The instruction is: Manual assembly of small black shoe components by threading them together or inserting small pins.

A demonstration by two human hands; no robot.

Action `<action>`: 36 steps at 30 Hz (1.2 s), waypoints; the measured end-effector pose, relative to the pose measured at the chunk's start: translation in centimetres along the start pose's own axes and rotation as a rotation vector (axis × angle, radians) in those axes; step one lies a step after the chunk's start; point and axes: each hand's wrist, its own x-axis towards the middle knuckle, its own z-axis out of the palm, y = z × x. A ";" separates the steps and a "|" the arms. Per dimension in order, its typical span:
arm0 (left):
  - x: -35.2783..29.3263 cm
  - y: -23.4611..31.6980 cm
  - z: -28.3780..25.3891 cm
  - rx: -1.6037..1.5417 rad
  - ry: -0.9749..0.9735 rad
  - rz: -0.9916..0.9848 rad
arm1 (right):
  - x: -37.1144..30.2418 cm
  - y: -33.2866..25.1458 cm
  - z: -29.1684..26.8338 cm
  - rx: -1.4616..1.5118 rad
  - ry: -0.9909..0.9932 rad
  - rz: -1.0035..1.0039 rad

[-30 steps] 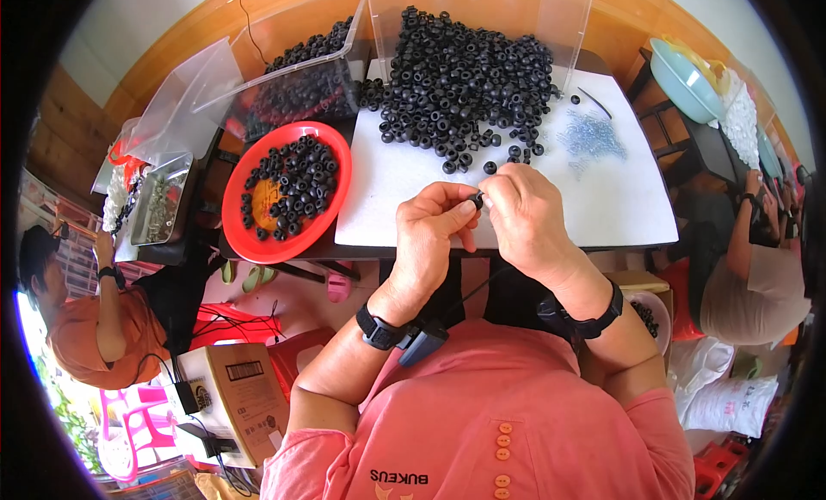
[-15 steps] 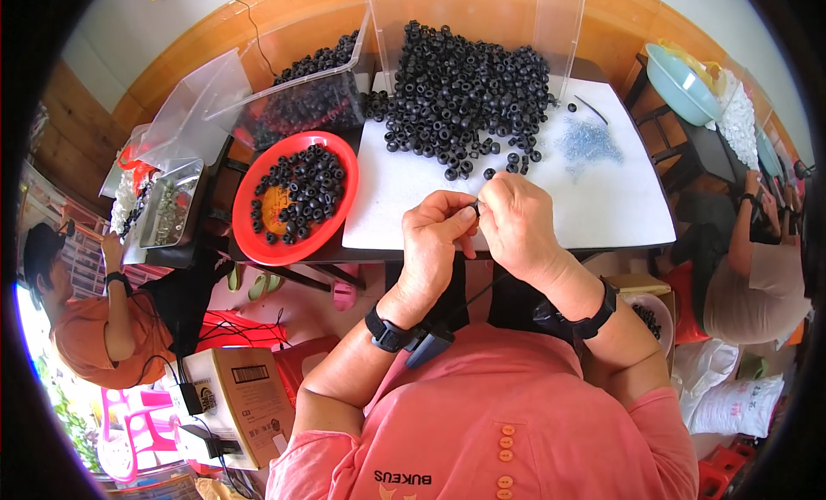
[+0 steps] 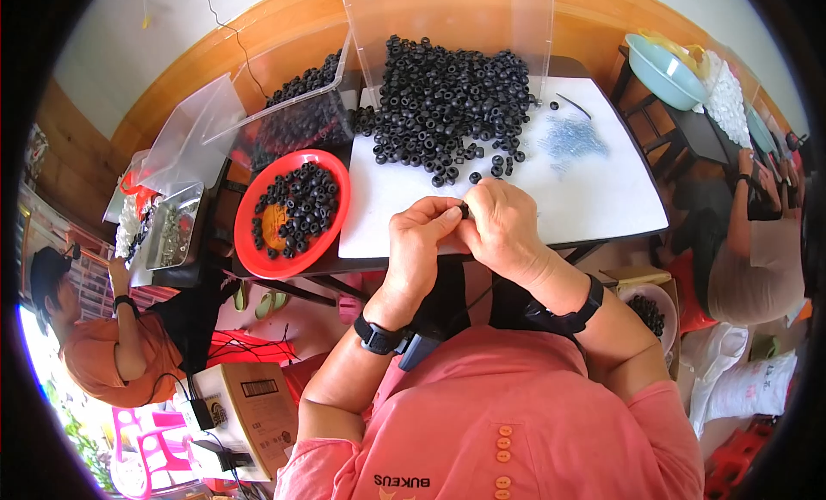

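Observation:
Over the front of the white sheet point(image 3: 379, 220), my left hand point(image 3: 416, 243) pinches a small black ring-shaped part point(image 3: 465, 210) between thumb and fingertip. Right beside it, the fingers of my right hand point(image 3: 506, 226) are closed and meet the left fingertips at that part. What the right fingertips themselves grip is hidden. Just past my hands lies a large heap of similar black ring-shaped parts point(image 3: 447, 104), with a few loose ones near its front edge. To the right of the heap is a scatter of tiny pale blue clear bits point(image 3: 572, 138).
A red plate point(image 3: 245, 242) with more black parts stands at left, before a clear bin point(image 3: 301, 113). A thin black stick point(image 3: 574, 106) lies at the sheet's far right. Co-workers sit on both sides point(image 3: 120, 345). A cardboard box point(image 3: 249, 410) stands at lower left.
The whole view has shifted slightly, with the table lower and further left. Both hands stay together at the small black part, with only a slight change of finger pose.

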 end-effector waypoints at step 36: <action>-0.1 0.1 -0.6 1.125 -0.267 0.722 | 2.8 2.5 -0.8 0.240 -0.670 0.483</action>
